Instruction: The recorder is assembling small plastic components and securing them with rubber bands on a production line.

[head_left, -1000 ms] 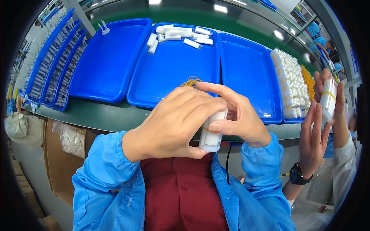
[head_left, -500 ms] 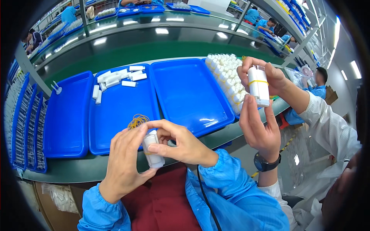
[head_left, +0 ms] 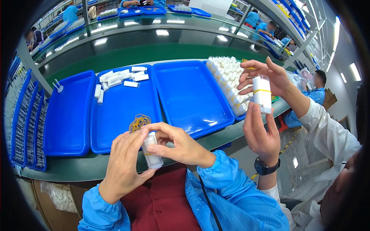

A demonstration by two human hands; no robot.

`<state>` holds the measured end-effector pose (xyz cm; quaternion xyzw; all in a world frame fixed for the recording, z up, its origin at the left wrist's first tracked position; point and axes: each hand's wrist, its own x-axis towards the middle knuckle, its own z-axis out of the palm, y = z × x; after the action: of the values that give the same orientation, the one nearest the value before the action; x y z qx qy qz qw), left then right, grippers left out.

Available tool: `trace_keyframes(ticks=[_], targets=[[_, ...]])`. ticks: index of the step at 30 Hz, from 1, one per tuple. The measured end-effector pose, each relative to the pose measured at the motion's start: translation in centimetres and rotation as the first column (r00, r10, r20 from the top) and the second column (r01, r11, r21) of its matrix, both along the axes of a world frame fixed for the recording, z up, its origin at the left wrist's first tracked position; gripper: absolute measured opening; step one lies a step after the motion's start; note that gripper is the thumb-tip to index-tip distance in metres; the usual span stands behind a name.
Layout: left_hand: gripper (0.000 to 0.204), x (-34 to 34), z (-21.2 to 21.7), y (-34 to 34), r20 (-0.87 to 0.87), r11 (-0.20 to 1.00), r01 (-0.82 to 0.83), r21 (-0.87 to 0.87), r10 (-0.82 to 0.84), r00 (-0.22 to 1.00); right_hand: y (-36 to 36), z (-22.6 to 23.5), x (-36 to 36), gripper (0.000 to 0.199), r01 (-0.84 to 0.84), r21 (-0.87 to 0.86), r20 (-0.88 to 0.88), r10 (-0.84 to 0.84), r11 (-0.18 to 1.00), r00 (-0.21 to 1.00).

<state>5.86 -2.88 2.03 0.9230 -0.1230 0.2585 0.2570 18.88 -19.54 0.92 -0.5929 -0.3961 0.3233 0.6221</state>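
Observation:
Between my two hands is a white bundle point(head_left: 154, 161) of block-like pieces with a yellow rubber band around it, held upright over the table's near edge. My left hand point(head_left: 125, 165) grips it from the left, thumb low and fingertips at the top. From the right, my right hand point(head_left: 179, 148) closes on it, thumb across its front. Just beyond my fingers, loose rubber bands point(head_left: 139, 122) lie in a blue tray point(head_left: 127, 133). Several small white pieces point(head_left: 115, 79) rest at that tray's far end.
On the right, a co-worker's lower hand point(head_left: 260, 133) holds a similar banded bundle point(head_left: 262, 94); the other hand point(head_left: 269, 75) is spread behind it. Many white bundles point(head_left: 227, 77) stand beyond. Other blue trays point(head_left: 192, 100) flank mine, and racked trays point(head_left: 27, 127) stand at far left.
The co-worker's upper hand has loosened from its bundle and spread its fingers, leaving the lower hand holding it. My hands and bundle have hardly moved.

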Motion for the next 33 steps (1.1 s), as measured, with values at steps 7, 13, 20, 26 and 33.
trace_keyframes(ticks=[7, 13, 20, 26, 33], targets=[[0.101, 0.29, -0.04, -0.08, -0.014, 1.000, 0.016, -0.023, -0.016, 1.000, -0.18, -0.15, 0.21, 0.052, -0.006, -0.027, -0.005, 0.006, 1.000, 1.000], [0.100, 0.39, 0.11, -0.12, -0.019, 1.000, 0.025, -0.015, -0.025, 1.000, -0.34, 0.12, 0.36, 0.058, -0.019, -0.056, 0.007, 0.019, 0.998, 1.000], [0.102, 0.42, 0.06, -0.10, -0.033, 0.999, 0.046, -0.001, -0.046, 0.998, -0.24, 0.22, 0.31, 0.059, 0.001, -0.111, 0.052, 0.005, 0.994, 0.999], [0.103, 0.30, -0.02, -0.04, -0.043, 0.999, 0.038, 0.004, -0.038, 0.998, -0.12, 0.13, 0.30, 0.056, -0.014, -0.101, 0.047, 0.019, 0.995, 0.999], [0.103, 0.16, 0.09, 0.00, -0.056, 0.999, 0.034, 0.004, -0.034, 0.998, -0.04, 0.07, 0.22, 0.054, -0.020, -0.106, 0.045, 0.025, 0.994, 0.999]])
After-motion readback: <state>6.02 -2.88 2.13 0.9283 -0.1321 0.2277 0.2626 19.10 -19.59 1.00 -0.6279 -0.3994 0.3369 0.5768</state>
